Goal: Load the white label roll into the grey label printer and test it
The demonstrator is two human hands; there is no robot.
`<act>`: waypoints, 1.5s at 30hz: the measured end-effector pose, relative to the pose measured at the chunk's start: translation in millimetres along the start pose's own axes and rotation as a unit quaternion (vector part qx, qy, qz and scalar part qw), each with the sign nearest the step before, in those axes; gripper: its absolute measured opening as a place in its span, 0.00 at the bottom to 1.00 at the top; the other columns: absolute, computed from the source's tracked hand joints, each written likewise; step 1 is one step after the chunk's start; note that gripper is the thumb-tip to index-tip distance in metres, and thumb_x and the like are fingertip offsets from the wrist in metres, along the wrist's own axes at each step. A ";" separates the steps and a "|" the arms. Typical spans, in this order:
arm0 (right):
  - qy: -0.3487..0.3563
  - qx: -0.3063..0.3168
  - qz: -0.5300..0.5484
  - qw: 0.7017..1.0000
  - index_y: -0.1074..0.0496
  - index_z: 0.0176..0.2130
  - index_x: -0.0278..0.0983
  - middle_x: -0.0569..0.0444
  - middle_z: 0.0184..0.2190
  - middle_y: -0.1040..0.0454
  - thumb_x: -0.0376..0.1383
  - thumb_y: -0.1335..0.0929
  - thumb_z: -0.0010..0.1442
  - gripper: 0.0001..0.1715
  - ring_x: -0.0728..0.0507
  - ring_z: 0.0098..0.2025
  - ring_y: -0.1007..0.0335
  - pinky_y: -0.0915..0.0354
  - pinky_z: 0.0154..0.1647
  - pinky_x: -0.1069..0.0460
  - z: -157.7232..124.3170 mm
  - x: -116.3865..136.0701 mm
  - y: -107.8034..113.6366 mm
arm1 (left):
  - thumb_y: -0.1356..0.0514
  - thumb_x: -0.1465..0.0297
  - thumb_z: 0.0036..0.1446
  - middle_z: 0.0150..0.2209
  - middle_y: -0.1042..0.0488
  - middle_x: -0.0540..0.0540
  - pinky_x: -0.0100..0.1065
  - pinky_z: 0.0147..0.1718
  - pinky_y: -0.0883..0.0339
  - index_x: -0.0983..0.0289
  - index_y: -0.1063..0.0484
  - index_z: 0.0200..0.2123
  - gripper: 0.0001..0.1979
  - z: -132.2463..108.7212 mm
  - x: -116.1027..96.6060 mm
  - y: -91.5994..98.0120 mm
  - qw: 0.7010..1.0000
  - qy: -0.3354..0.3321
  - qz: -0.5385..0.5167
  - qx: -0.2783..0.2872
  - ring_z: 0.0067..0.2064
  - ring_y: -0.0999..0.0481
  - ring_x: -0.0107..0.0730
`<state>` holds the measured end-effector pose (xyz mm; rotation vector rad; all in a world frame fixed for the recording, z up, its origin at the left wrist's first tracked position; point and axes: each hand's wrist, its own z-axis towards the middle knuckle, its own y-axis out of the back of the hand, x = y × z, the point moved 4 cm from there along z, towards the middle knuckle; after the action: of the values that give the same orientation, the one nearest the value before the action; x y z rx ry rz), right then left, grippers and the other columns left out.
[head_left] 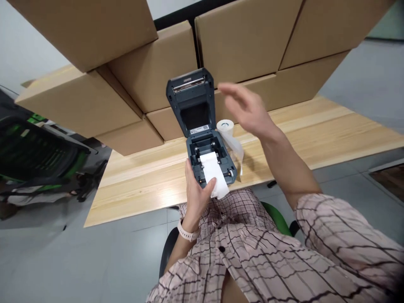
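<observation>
A dark grey label printer (232, 171) stands on the wooden table with its lid (195, 105) raised. White paper (214, 168) runs from inside it over the front edge. My left hand (197, 191) wraps the printer's front left corner, its thumb pressing on the paper. Raised in the air to the right of the lid is my right hand (248, 108), fingers apart and pointing left, with nothing in it. Behind the printer's right side sits a white paper roll (225, 127), a loose strip (236, 150) trailing from it towards the front.
Stacked cardboard boxes (240, 42) line the back of the wooden table (135, 181), and one more juts in at the upper left. A dark office chair (38, 147) stands on the floor at far left.
</observation>
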<state>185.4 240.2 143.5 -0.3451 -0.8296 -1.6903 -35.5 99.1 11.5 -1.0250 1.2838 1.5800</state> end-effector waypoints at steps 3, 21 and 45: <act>-0.020 -0.048 0.041 0.998 0.32 0.68 0.44 0.50 0.68 0.27 0.63 0.42 0.73 0.39 0.40 0.70 0.31 0.32 0.70 0.39 74.8 -60.1 -21.6 | 0.28 0.60 0.57 0.81 0.55 0.60 0.55 0.76 0.44 0.51 0.62 0.79 0.57 -5.1 3.4 -1.1 0.999 0.028 -0.024 -0.009 0.80 0.51 0.55; -0.009 0.014 -0.071 0.997 0.19 0.56 0.43 0.50 0.57 0.17 0.37 0.38 0.75 0.20 0.38 0.66 0.26 0.30 0.68 0.34 -146.2 33.0 -51.1 | 0.34 0.44 0.59 0.81 0.55 0.63 0.51 0.76 0.46 0.51 0.68 0.80 0.60 -21.6 19.4 5.0 0.984 0.054 -0.167 -0.027 0.80 0.49 0.50; -0.094 -0.024 -0.055 0.994 0.24 0.60 0.47 0.54 0.59 0.19 0.38 0.39 0.74 0.23 0.36 0.68 0.31 0.36 0.72 0.33 -156.3 33.1 -63.7 | 0.43 0.42 0.63 0.31 0.19 0.59 0.35 0.31 0.29 0.64 0.20 0.36 0.30 -64.7 27.4 6.6 0.968 0.192 -0.145 0.076 0.30 0.22 0.34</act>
<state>146.6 115.2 32.0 -0.5053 -0.9621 -1.8021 -44.8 37.4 -21.6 -1.3951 1.4082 1.0775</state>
